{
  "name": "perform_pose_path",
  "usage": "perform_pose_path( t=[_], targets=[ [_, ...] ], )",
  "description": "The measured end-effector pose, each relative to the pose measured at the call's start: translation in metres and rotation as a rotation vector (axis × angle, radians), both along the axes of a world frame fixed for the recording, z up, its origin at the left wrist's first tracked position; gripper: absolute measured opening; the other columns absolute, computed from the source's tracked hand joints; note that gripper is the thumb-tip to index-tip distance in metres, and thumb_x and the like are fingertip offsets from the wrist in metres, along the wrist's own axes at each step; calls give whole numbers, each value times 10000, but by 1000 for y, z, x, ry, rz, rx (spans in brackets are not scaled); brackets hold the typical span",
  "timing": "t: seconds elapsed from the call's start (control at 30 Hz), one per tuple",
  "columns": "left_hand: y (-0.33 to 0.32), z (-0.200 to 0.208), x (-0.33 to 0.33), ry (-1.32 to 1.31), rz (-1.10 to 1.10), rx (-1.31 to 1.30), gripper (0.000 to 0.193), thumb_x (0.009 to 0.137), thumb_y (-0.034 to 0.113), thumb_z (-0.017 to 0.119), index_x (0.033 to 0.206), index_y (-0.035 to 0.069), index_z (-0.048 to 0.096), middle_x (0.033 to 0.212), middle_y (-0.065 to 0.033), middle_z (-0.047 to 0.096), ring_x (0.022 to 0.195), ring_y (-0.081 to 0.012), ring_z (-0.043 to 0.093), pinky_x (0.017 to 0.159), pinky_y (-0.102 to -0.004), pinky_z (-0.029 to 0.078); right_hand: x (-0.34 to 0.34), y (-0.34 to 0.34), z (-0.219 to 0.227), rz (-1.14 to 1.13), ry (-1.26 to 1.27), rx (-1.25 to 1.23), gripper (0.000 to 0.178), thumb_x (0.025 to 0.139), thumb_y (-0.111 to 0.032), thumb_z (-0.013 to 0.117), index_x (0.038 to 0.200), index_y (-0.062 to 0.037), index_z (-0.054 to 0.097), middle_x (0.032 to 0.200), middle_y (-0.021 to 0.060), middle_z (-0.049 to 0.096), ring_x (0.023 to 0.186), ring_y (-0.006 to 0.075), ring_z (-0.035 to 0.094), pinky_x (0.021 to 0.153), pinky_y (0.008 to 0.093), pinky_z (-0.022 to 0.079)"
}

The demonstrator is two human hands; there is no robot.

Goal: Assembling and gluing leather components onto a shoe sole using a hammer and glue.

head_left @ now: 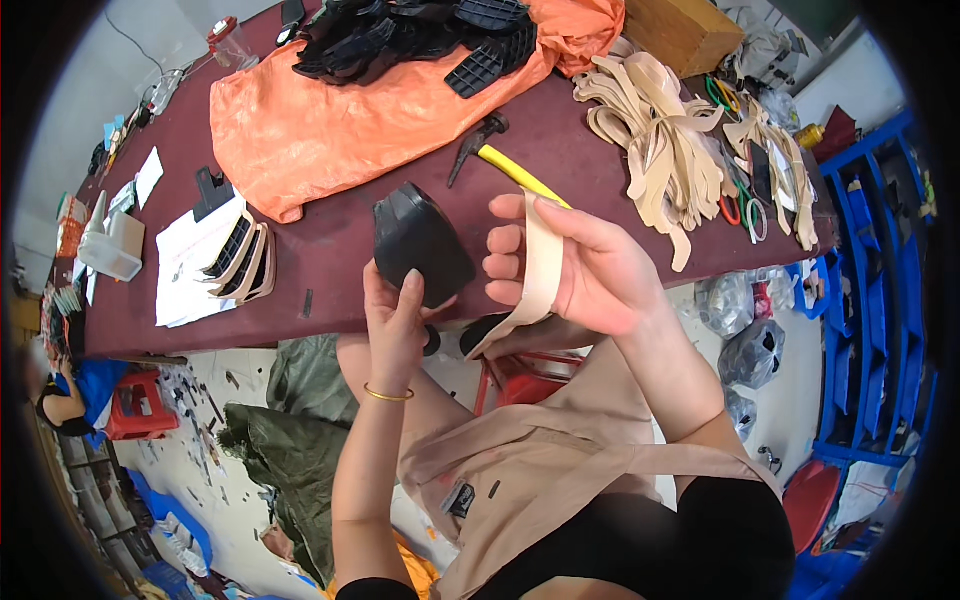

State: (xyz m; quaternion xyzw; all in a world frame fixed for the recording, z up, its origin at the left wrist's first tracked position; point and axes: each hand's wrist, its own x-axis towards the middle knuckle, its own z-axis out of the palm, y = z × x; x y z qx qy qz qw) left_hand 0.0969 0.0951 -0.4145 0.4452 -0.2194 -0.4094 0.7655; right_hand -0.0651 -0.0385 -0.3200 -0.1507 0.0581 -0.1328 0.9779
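My left hand point(397, 315) is closed on a smooth black curved piece point(422, 240), shaped somewhat like a shoe heel, with the thumb across its near edge. To its right, my right hand point(600, 265) is turned palm up with a narrow beige strip point(542, 265) lying over the curled fingers. The thumb rests at the strip's upper end, while its lower end hangs below the table edge towards my lap. A gap separates the strip from the black piece. Beyond both hands lies a hammer point(515, 170) with a yellow handle and dark head.
The table point(330, 240) has a dark red cover. An orange sheet point(300, 140) bears several black ridged pieces point(400, 40). Beige strips point(655, 140) are heaped at the right, near scissors point(735, 205). Papers point(190, 265) lie left. Blue shelving point(865, 290) stands right.
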Motion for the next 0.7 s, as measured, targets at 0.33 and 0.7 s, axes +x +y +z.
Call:
perform_pose_path(
  t=[0.33, 0.7],
  targets=[
    [-10, 14, -15, 321, -100, 43, 249, 1000, 209, 387, 1231, 113, 389, 1198, -73, 528, 1043, -198, 593, 859, -380, 559, 5, 0, -2, -34, 44, -25, 332, 968, -206, 442, 1197, 25, 505, 1075, 209, 615, 1003, 356, 613, 905, 468, 495],
    [-14, 10, -23, 547, -218, -12, 304, 999, 229, 389, 1282, 124, 361, 1250, -95, 516, 1078, -208, 588, 858, -363, 558, 7, -3, -13, -32, 40, -48, 353, 988, -211, 370, 1240, 17, 466, 1089, 197, 610, 1027, 333, 610, 900, 470, 497]
  ],
)
